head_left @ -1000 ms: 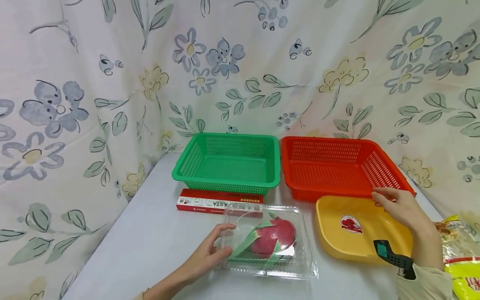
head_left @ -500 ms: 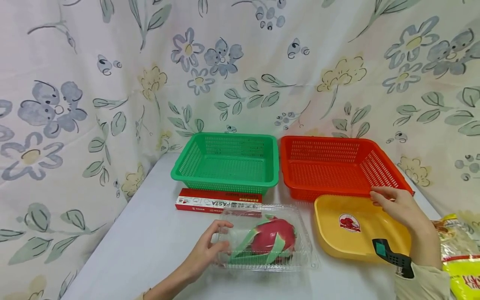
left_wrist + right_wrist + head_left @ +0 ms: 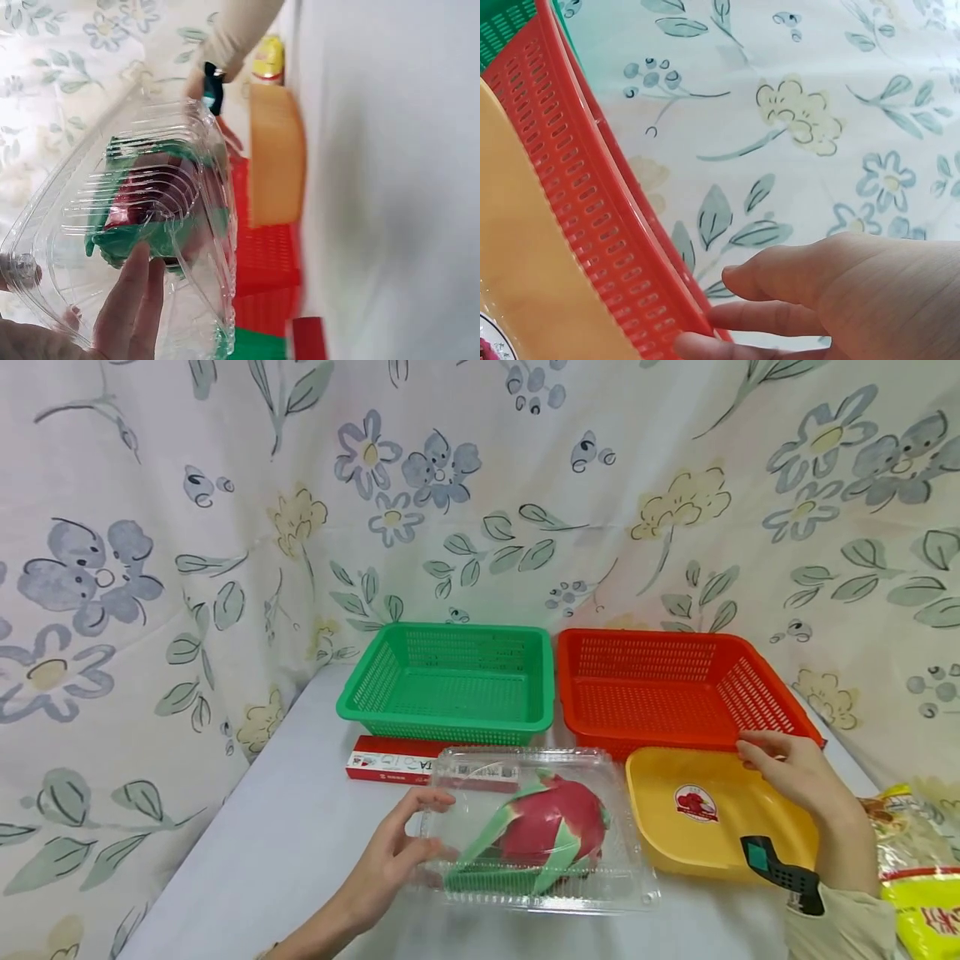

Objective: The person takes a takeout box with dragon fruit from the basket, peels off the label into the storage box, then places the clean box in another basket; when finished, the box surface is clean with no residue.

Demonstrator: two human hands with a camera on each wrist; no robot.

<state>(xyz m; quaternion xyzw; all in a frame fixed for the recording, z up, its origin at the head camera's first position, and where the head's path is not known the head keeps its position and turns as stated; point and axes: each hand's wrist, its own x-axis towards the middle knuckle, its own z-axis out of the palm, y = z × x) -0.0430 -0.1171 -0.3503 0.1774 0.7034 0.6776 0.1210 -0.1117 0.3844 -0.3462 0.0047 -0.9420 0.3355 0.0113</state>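
A clear plastic clamshell box (image 3: 467, 810) with a red and green dragon fruit (image 3: 558, 827) inside is raised off the white table. My left hand (image 3: 390, 852) grips its left end, thumb and fingers around the edge. The left wrist view shows fingers (image 3: 124, 307) beneath the clear box, with the fruit (image 3: 154, 191) visible through its ridged wall. Over the yellow basin (image 3: 660, 839), my right hand (image 3: 798, 777) hovers with loosely bent fingers, holding nothing. Its fingertips lie close to the red basket (image 3: 607, 225); whether they touch it I cannot tell.
A green basket (image 3: 450, 724) stands at the back, left of the red one. Before it lies a red and white pasta carton (image 3: 386, 767), partly covered by the clamshell. A yellow and clear food bag (image 3: 926, 893) lies at the right edge. Floral cloth (image 3: 480, 485) hangs behind.
The clamshell has risen and come nearer the head camera, now covering more of the pasta carton. My left hand has moved slightly left and up with it. The right hand stays nearly still.
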